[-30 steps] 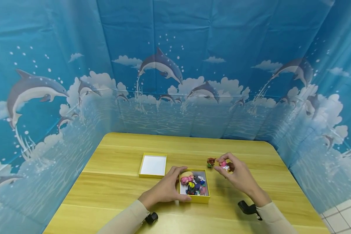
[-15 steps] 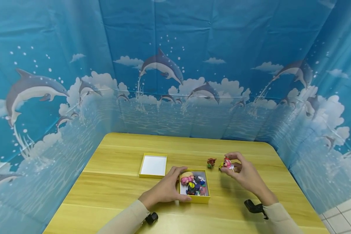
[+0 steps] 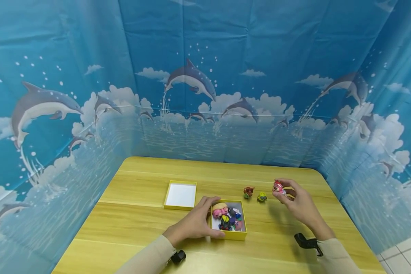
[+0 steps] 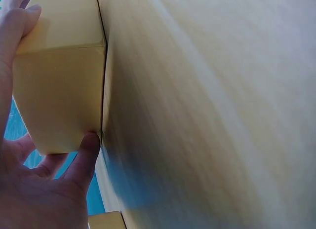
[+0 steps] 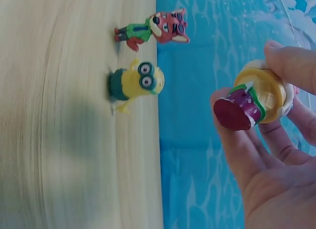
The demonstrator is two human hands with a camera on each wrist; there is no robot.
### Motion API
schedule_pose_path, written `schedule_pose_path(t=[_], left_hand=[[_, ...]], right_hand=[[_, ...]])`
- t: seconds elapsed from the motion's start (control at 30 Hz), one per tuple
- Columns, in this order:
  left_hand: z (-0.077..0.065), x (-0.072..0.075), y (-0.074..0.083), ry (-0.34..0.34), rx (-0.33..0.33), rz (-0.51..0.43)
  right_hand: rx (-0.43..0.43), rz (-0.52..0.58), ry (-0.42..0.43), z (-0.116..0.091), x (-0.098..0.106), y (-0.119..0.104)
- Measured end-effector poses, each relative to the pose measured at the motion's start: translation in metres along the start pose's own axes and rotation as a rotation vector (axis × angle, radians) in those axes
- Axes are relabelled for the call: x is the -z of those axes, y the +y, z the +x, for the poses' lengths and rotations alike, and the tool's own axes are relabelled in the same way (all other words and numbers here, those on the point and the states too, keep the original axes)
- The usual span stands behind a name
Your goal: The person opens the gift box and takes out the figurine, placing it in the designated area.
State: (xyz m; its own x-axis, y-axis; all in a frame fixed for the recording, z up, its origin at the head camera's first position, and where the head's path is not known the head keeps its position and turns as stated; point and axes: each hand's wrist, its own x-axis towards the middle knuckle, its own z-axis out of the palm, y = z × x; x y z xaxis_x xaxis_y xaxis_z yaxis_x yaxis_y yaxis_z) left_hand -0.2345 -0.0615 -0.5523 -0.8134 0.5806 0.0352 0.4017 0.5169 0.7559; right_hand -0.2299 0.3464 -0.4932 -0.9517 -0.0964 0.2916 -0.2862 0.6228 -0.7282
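Pinching hand: your right hand (image 3: 302, 203) holds the bear (image 3: 278, 187) between thumb and fingers, off the table (image 3: 123, 217) and to the right of the other toys.
Bear: the head view gives you its pink face and red top; the right wrist view alone shows you a round yellow part and a dark red piece edged in green.
Box hand: your left hand (image 3: 193, 222) grips the box (image 3: 227, 235) round its left side, thumb on the near wall. The left wrist view adds a fingertip set low at the edge of the side wall, close to the table.
Box: yellow, uncovered, resting on the table. Your head view looks in on a jumble of toys (image 3: 231, 217), pink, black, yellow and blue; the left wrist view has only plain outer walls.
Fox: upright on the table, beyond the box to its right (image 3: 248, 191); the right wrist view shows you its green shirt and dark tie.
Minion: upright just beside the fox (image 3: 262, 196), between it and the bear; its two round eyes are plain in the right wrist view, tiny in the head view.
Lid: left of the box and apart from it (image 3: 180, 194), white inside up.
Curtain: blue, behind the table (image 3: 226, 42); its dolphins show best in your head view.
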Motion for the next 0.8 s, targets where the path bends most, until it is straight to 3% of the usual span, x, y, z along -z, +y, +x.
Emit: schedule_pose_path(t=[0.3,0.8], left_hand=[[0.000,-0.002,-0.001,0.000,0.004,0.008],[0.001,-0.001,0.000,0.002,0.002,0.031]], right_hand=[[0.026,-0.050,0.071,0.002,0.001,0.021],[-0.004,0.164,0.016,0.007,-0.002,0.052]])
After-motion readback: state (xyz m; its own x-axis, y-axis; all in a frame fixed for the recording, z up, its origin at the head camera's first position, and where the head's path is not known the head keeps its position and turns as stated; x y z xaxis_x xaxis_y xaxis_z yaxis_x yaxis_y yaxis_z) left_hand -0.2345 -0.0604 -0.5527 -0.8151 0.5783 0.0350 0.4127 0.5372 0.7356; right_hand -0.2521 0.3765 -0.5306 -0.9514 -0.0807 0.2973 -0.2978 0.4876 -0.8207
